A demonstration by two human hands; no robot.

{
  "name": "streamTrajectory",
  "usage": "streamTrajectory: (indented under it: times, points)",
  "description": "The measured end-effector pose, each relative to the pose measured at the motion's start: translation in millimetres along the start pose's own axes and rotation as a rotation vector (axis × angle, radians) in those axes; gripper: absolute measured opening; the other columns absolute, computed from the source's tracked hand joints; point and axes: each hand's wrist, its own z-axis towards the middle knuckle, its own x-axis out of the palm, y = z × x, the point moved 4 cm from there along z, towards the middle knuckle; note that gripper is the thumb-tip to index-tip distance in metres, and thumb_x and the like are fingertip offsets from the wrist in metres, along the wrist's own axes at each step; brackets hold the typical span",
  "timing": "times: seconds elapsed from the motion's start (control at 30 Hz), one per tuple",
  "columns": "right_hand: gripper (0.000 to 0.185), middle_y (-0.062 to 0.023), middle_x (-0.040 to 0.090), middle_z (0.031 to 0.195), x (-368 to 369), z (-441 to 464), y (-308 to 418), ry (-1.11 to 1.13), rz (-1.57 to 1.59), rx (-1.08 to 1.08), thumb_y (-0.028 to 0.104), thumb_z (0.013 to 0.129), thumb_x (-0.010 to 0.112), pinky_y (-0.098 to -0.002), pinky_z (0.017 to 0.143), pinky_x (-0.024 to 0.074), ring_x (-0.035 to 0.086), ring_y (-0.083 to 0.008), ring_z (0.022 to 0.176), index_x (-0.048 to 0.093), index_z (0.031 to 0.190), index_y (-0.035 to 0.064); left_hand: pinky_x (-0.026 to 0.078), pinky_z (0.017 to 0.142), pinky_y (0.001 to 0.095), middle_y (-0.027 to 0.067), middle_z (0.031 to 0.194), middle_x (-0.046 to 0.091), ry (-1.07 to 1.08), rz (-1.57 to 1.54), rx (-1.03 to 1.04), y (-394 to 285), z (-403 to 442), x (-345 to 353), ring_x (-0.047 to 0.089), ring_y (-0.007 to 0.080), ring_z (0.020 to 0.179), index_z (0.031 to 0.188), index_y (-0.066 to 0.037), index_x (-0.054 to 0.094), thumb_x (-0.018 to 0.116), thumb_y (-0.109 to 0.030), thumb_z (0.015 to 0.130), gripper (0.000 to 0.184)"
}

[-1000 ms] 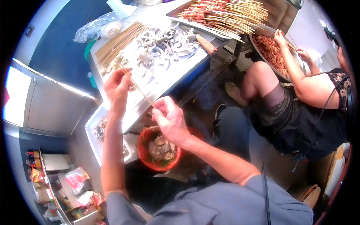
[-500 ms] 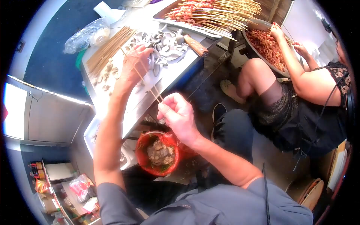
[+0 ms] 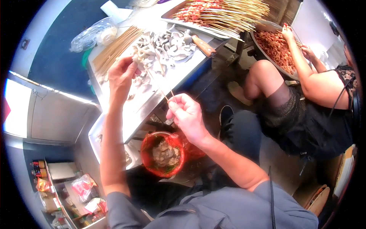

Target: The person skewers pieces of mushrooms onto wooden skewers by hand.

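Bright table (image 3: 133,114) beneath; right fingers (image 3: 183,100) pinch two skewers (image 3: 164,94); left fingers (image 3: 124,63) curl together, their hold unclear.

1. A pale table (image 3: 138,110) is bearing a bundle of thin sticks (image 3: 116,51).
2. Whitish-grey pieces (image 3: 171,47) are lying heaped beside the bundle.
3. A wooden handle (image 3: 204,46) is resting between them and a metal tray (image 3: 195,27).

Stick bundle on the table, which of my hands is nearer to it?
Left. Your left hand is close by the near side of the stick bundle; your right hand is farther off, lower right in the view.
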Motion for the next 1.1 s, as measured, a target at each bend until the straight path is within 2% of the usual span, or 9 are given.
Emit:
streamTrajectory:
  times: [0.1,0.47,0.63,0.73,0.83,0.93,1.0,1.07,1.1]
  points:
    - [0.010,0.0000,0.060,0.067,4,-3,-3,0.031,-0.014,0.024,0.012,0.097,0.054,-0.0194,0.049,0.0347,0.044,-0.0018,0.054,0.058,0.094,0.0027,0.050,0.062,0.0239,0.0078,0.085,0.064,-0.020,-0.471,0.013,3,-19,-8,0.064,0.0144,0.070,0.114,0.005,0.058,0.059,-0.005,0.093,0.023]
    - [0.012,-0.0002,0.059,0.067,9,-8,-22,0.077,-0.184,0.005,0.010,0.096,0.054,-0.0221,0.058,0.0435,0.054,-0.0059,0.062,0.060,0.091,0.0003,0.055,0.070,0.0299,0.0119,0.095,0.066,-0.242,-0.620,-0.088,28,-41,-26,0.067,0.0189,0.080,0.114,0.002,0.057,0.058,0.001,0.091,0.022]
    - [0.011,0.0002,0.059,0.068,9,-10,-15,0.040,-0.191,-0.013,0.009,0.096,0.055,-0.0219,0.058,0.0436,0.054,-0.0052,0.062,0.059,0.092,0.0004,0.047,0.072,0.0226,0.0038,0.097,0.066,-0.117,0.076,-0.100,11,-30,-9,0.060,0.0087,0.085,0.106,-0.004,0.065,0.057,0.003,0.081,0.027]
    - [0.010,0.0010,0.059,0.069,5,-6,-8,-0.004,-0.172,-0.038,0.009,0.096,0.055,-0.0216,0.057,0.0428,0.053,-0.0045,0.061,0.059,0.093,0.0008,0.049,0.073,0.0346,0.0066,0.086,0.067,-0.226,0.339,0.359,-2,-13,10,0.062,0.0231,0.079,0.094,-0.006,0.069,0.060,-0.002,0.079,0.018]
    - [0.010,0.0016,0.059,0.069,1,-7,-3,-0.025,-0.150,-0.034,0.010,0.097,0.055,-0.0204,0.054,0.0406,0.050,-0.0032,0.060,0.059,0.093,0.0017,0.049,0.077,0.0410,0.0113,0.087,0.066,-0.082,0.387,0.337,-6,7,36,0.062,0.0318,0.086,0.089,-0.007,0.068,0.061,-0.006,0.080,0.012]
    - [0.010,0.0020,0.059,0.069,0,-7,5,-0.036,-0.108,-0.014,0.011,0.097,0.055,-0.0191,0.052,0.0380,0.047,-0.0020,0.058,0.059,0.093,0.0029,0.050,0.078,0.0416,0.0131,0.087,0.065,0.089,0.562,0.398,-3,25,58,0.062,0.0320,0.088,0.085,-0.007,0.068,0.060,-0.015,0.083,0.011]
    - [0.010,0.0021,0.059,0.069,-4,-7,6,-0.052,-0.082,0.000,0.012,0.097,0.056,-0.0185,0.051,0.0368,0.046,-0.0014,0.057,0.059,0.093,0.0035,0.051,0.078,0.0415,0.0134,0.086,0.067,0.109,0.681,0.382,-9,33,64,0.065,0.0316,0.088,0.084,-0.007,0.070,0.060,-0.021,0.082,0.017]
    - [0.010,0.0020,0.060,0.068,-6,-5,7,-0.040,-0.049,-0.008,0.013,0.097,0.056,-0.0186,0.051,0.0367,0.046,-0.0012,0.057,0.059,0.094,0.0039,0.052,0.079,0.0412,0.0141,0.084,0.069,0.237,0.684,0.015,-14,40,64,0.066,0.0318,0.085,0.083,-0.007,0.072,0.062,-0.022,0.079,0.018]
    - [0.010,0.0020,0.060,0.068,-7,-6,7,-0.041,-0.046,-0.007,0.013,0.097,0.056,-0.0186,0.051,0.0367,0.046,-0.0012,0.057,0.059,0.094,0.0039,0.052,0.078,0.0401,0.0151,0.080,0.069,0.228,0.691,0.014,-12,44,64,0.068,0.0308,0.082,0.083,-0.008,0.073,0.064,-0.022,0.076,0.018]
